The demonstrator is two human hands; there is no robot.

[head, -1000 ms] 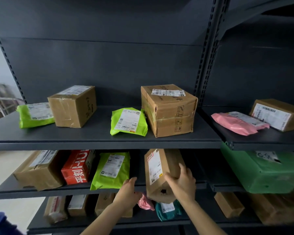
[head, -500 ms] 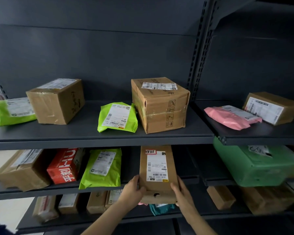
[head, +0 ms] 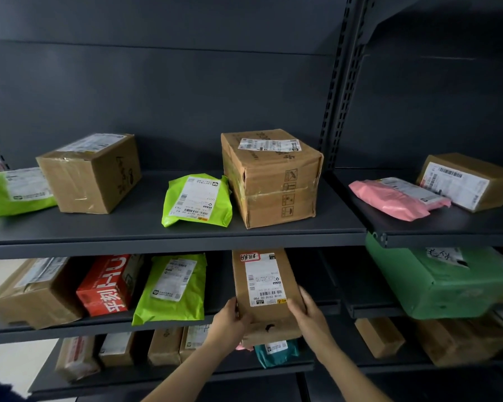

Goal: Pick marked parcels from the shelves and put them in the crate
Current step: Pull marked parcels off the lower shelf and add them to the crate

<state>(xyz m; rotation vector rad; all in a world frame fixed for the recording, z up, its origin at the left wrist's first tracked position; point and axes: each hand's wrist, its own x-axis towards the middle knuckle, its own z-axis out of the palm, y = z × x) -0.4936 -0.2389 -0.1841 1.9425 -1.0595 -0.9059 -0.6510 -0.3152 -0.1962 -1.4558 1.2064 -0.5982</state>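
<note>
A long brown cardboard parcel with a white shipping label and a small red-edged handwritten sticker at its top stands label-forward at the front of the middle shelf. My left hand grips its lower left edge. My right hand grips its lower right edge. Its upper end reaches under the shelf above. No crate is in view.
The upper shelf carries two brown boxes and two green mailers; a pink mailer and a box lie to the right. A brown box, a red box, a green mailer and a green bundle share the middle level. More parcels fill the bottom shelf.
The brown parcel turned from side-on to label-forward, and my left hand came onto its left edge. Both hands now hold it at the bottom; the view shifted slightly.
</note>
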